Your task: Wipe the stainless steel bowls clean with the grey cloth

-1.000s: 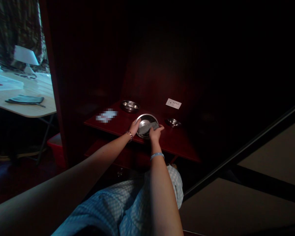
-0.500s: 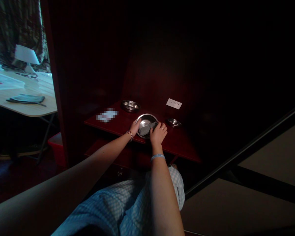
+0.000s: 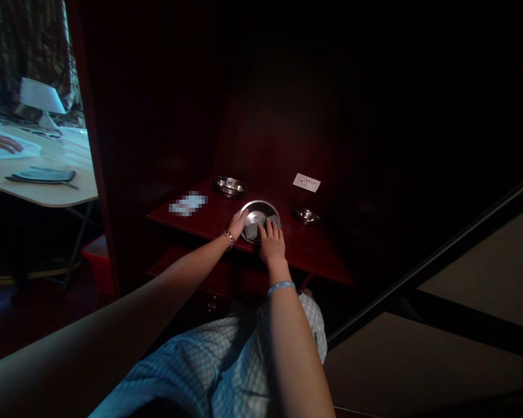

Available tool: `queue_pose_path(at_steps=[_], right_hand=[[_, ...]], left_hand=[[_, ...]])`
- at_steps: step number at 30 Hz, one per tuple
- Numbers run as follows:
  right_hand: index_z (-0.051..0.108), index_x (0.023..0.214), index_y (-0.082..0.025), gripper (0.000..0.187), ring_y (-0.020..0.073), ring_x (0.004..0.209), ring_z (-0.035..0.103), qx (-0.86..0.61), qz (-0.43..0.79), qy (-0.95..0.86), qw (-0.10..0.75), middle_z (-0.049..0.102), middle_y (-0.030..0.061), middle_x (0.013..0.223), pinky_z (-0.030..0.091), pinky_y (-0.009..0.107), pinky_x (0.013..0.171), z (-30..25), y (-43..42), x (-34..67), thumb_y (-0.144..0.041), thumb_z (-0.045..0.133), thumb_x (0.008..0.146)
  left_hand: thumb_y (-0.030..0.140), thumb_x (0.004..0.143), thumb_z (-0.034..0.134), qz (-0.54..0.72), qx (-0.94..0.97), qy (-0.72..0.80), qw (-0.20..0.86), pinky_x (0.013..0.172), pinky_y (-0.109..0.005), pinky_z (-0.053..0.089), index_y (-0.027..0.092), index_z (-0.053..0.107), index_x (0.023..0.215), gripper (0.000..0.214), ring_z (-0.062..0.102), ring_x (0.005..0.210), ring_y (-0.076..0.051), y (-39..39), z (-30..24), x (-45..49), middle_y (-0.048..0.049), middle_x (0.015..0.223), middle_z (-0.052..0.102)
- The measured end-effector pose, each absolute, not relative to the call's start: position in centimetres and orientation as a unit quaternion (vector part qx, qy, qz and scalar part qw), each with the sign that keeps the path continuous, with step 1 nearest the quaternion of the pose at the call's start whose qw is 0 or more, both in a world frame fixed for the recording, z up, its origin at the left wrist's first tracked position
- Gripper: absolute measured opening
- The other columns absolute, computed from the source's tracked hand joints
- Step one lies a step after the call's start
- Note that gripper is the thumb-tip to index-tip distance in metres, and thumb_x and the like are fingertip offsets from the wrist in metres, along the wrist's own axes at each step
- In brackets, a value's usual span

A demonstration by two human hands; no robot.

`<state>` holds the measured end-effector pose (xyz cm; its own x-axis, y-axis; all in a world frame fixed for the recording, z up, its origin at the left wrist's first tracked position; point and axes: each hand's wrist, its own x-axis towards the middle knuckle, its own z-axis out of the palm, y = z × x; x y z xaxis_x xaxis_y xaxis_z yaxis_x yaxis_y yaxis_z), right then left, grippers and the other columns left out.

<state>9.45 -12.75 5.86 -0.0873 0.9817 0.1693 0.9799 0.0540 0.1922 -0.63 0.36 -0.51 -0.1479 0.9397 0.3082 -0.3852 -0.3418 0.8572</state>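
A shiny metal bowl is tilted toward me at the front of the dark red shelf. Its left rim is in my left hand, thumb over the edge and fingers behind. A folded grey cloth lies across the lower inside of the bowl. My right hand holds the cloth against the bowl, fingers bent over it and slightly apart; the fingertips partly cover the cloth.
On the dark red shelf are a second metal bowl at back left, a smaller one at right and a blurred pale patch. Leftward, another person's hand is over a table with a lamp.
My right hand has shifted left and inward over the cloth, off the bowl's right rim. The cloth is pressed lower into the bowl. The other person's hand has come further into view.
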Motion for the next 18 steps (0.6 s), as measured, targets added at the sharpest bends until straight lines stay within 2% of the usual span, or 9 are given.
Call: queue_pose_path(at_steps=[3, 6, 8, 18], right_hand=[[0.038, 0.15, -0.019, 0.056, 0.023, 0.148, 0.023, 0.647, 0.145, 0.748, -0.011, 0.027, 0.0088, 0.162, 0.018, 0.041, 0.119, 5.6, -11.9, 9.5, -0.008, 0.032, 0.095], [0.049, 0.142, -0.021, 0.049, 0.0212, 0.142, 0.035, 0.643, 0.128, 0.755, -0.026, 0.045, 0.0093, 0.152, 0.027, 0.039, 0.116, 5.3, -11.2, 9.2, -0.012, 0.029, 0.098], [0.052, 0.139, -0.021, 0.047, 0.0205, 0.138, 0.041, 0.647, 0.117, 0.752, -0.039, 0.052, 0.0095, 0.146, 0.031, 0.037, 0.113, 4.9, -10.9, 9.1, -0.013, 0.027, 0.099], [0.054, 0.137, -0.02, 0.048, 0.0168, 0.132, 0.047, 0.633, 0.077, 0.768, -0.06, 0.057, 0.0088, 0.141, 0.033, 0.03, 0.111, 4.7, -10.6, 9.2, -0.008, 0.034, 0.096]], left_hand=[[0.039, 0.081, 0.06, 0.687, 0.437, 0.315, 0.488, 0.101, -0.042, 0.045, 0.013, 0.07, 0.091, 0.03, 0.066, 0.101, -0.028, 0.5, -0.6, -0.5, -0.0125, 0.098, 0.074], [0.04, 0.081, 0.059, 0.684, 0.436, 0.321, 0.489, 0.101, -0.04, 0.045, 0.013, 0.07, 0.091, 0.031, 0.066, 0.102, -0.027, 0.5, -0.6, -0.5, -0.0118, 0.099, 0.074], [0.04, 0.082, 0.059, 0.683, 0.439, 0.327, 0.484, 0.101, -0.038, 0.046, 0.013, 0.07, 0.092, 0.031, 0.065, 0.105, -0.027, 0.5, -0.6, -0.6, -0.011, 0.099, 0.074], [0.043, 0.084, 0.059, 0.677, 0.455, 0.331, 0.474, 0.101, -0.039, 0.046, 0.013, 0.071, 0.097, 0.035, 0.065, 0.105, -0.026, 0.5, -0.6, -0.7, -0.0102, 0.099, 0.074]])
